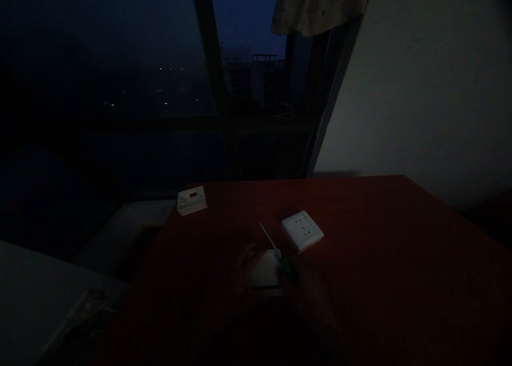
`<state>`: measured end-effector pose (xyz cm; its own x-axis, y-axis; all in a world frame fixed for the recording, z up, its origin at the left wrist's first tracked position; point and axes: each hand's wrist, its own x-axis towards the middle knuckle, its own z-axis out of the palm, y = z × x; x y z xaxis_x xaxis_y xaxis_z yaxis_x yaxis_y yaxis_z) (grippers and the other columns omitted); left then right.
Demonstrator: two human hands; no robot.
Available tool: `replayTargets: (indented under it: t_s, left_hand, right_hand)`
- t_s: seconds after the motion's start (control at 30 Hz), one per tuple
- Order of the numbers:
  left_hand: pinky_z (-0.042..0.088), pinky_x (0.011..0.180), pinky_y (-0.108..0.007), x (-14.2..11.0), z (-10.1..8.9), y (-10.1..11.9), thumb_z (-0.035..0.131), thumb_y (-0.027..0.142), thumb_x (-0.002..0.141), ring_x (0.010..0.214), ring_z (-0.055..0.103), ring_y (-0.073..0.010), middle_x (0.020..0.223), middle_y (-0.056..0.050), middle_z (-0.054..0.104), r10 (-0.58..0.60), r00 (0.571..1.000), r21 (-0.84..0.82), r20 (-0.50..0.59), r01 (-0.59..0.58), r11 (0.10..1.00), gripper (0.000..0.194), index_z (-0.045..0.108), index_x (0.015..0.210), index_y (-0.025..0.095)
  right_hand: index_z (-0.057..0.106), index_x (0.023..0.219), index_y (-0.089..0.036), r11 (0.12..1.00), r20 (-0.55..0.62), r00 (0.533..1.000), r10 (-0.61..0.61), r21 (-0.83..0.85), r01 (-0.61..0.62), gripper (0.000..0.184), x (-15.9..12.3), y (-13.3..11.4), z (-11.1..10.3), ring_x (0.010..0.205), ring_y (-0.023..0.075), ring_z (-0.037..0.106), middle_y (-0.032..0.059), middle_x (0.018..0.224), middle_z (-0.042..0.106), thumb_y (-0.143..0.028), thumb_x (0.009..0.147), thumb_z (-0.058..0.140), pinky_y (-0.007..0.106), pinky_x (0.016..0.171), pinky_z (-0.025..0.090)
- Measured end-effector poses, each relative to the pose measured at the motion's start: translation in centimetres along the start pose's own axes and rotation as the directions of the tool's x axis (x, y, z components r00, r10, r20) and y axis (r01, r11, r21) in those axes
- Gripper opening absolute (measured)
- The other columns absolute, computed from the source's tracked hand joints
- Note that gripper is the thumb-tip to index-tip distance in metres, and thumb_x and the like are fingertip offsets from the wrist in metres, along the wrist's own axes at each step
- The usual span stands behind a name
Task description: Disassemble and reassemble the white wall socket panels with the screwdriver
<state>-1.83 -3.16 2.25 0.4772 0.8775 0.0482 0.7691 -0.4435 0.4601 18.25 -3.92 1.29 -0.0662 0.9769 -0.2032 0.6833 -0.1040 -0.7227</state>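
The right hand grips a green-handled screwdriver, its shaft slanting to the far left. The left hand grips the left side of a white panel, near the middle of the red-brown worktop. Just beyond, to the right, lies a white socket; at the far left corner, a white box.

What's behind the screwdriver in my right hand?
Part of the white piece and the table show behind the screwdriver; whatever its handle and your right hand cover can't be seen.
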Motion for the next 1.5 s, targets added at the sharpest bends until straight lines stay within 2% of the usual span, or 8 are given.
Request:
replayTargets:
  t_s: [0.07,0.23,0.33,0.67,0.83,1.03,1.2,1.5]
  left_hand:
    - [0.028,0.111,-0.049,-0.3,0.0,0.0,0.074,0.042,0.072,0.135,0.032,-0.0344,0.15,-0.008,0.032,0.044,0.998,0.019,0.042,-0.044,0.999,0.085,0.032,0.145,0.028]
    - [0.029,0.111,-0.049,-0.5,0.4,-0.7,0.068,0.038,0.077,0.136,0.03,-0.0334,0.151,-0.007,0.03,0.038,0.998,-0.003,0.041,-0.038,0.999,0.081,0.027,0.146,0.03]
    - [0.029,0.11,-0.048,-0.3,0.5,-0.9,0.066,0.042,0.078,0.136,0.03,-0.0333,0.151,-0.007,0.03,0.036,0.998,-0.028,0.048,-0.035,0.999,0.079,0.027,0.146,0.03]
    - [0.027,0.111,-0.052,-0.2,0.5,-1.0,0.069,0.035,0.075,0.136,0.029,-0.0341,0.151,-0.005,0.03,0.024,0.997,-0.003,0.067,-0.024,1.0,0.081,0.029,0.145,0.032]
    - [0.027,0.11,-0.053,-0.1,0.2,-0.7,0.069,0.05,0.074,0.135,0.03,-0.0363,0.153,-0.007,0.028,0.049,0.997,0.02,0.064,-0.05,0.999,0.085,0.026,0.146,0.032]
    - [0.029,0.11,-0.052,0.6,2.0,-1.4,0.075,0.046,0.07,0.135,0.032,-0.035,0.152,-0.007,0.03,0.008,0.997,0.055,0.071,-0.012,0.998,0.09,0.029,0.145,0.03]
    - [0.031,0.11,-0.05,0.8,2.5,-1.6,0.075,0.044,0.07,0.135,0.031,-0.0342,0.152,-0.009,0.029,-0.011,0.998,-0.036,0.055,0.013,0.999,0.088,0.031,0.145,0.027]
    - [0.032,0.109,-0.048,0.9,1.6,-0.2,0.077,0.04,0.068,0.134,0.033,-0.033,0.149,-0.008,0.033,-0.089,0.996,-0.148,0.028,0.093,0.985,0.085,0.037,0.142,0.027]
  right_hand:
    - [0.063,0.105,-0.019,1.0,0.007,1.0,-0.006,0.028,0.006,0.025,0.0,0.0,-0.1,0.081,0.0181,0.066,0.0076,0.094,0.071,-0.024,0.085,0.048,0.022,0.065,0.043]
    - [0.063,0.099,-0.018,0.997,-0.019,0.999,-0.038,0.062,0.039,0.023,0.1,0.2,-0.1,0.079,0.0183,0.065,0.0079,0.092,0.07,-0.027,0.087,0.047,0.023,0.067,0.044]
    - [0.063,0.097,-0.019,0.997,-0.014,0.999,-0.031,0.072,0.032,0.021,0.1,0.3,0.0,0.078,0.0176,0.065,0.0066,0.09,0.07,-0.028,0.086,0.047,0.023,0.066,0.043]
    - [0.063,0.096,-0.018,0.991,0.002,1.0,-0.025,0.129,0.025,0.026,0.0,0.5,-0.1,0.076,0.0181,0.064,0.0067,0.088,0.07,-0.035,0.087,0.045,0.024,0.064,0.044]
    - [0.063,0.099,-0.017,0.991,-0.022,1.0,-0.021,0.132,0.024,0.031,0.0,0.7,-0.1,0.078,0.0185,0.064,0.0075,0.09,0.07,-0.037,0.087,0.043,0.025,0.066,0.045]
    - [0.063,0.101,-0.02,0.998,-0.003,1.0,-0.016,0.059,0.016,0.026,-0.2,0.4,0.0,0.08,0.0188,0.065,0.006,0.093,0.07,-0.034,0.083,0.049,0.025,0.065,0.045]
    - [0.06,0.108,-0.023,0.999,0.017,0.999,-0.031,0.025,0.031,0.034,-1.1,0.5,0.1,0.087,0.0205,0.063,0.0064,0.102,0.068,-0.033,0.076,0.061,0.026,0.071,0.045]
    - [0.062,0.094,-0.02,0.993,0.074,0.996,-0.044,0.114,0.035,0.018,-0.5,0.5,-0.3,0.083,0.0181,0.062,0.0047,0.095,0.068,-0.026,0.078,0.056,0.025,0.071,0.045]
